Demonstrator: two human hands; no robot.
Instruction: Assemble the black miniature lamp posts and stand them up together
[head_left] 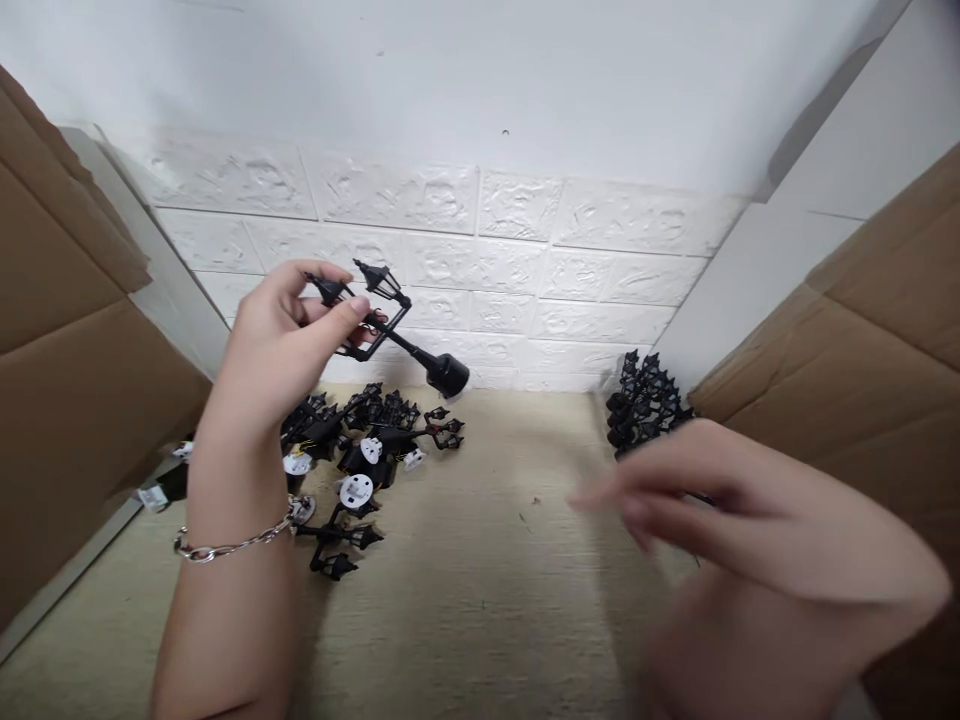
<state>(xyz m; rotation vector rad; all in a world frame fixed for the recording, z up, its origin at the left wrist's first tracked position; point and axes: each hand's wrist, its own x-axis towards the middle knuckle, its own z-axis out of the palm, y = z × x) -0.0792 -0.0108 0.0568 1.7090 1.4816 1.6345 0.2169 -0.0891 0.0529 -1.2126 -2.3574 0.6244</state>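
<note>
My left hand (289, 330) is raised and closed on a small black model street lamp (390, 320), its round base pointing down to the right. Below it lies a pile of black lamp parts (360, 450) with white round bases. My right hand (720, 520) is smeared by motion at the lower right, fingers stretched toward the left, close to a heap of small black lantern heads (641, 400). I cannot make out whether it holds anything.
The work surface is a beige mat (480, 600). Brown cardboard walls stand at the left (67, 400) and right (862, 330). A white brick-pattern wall (480, 230) closes the back.
</note>
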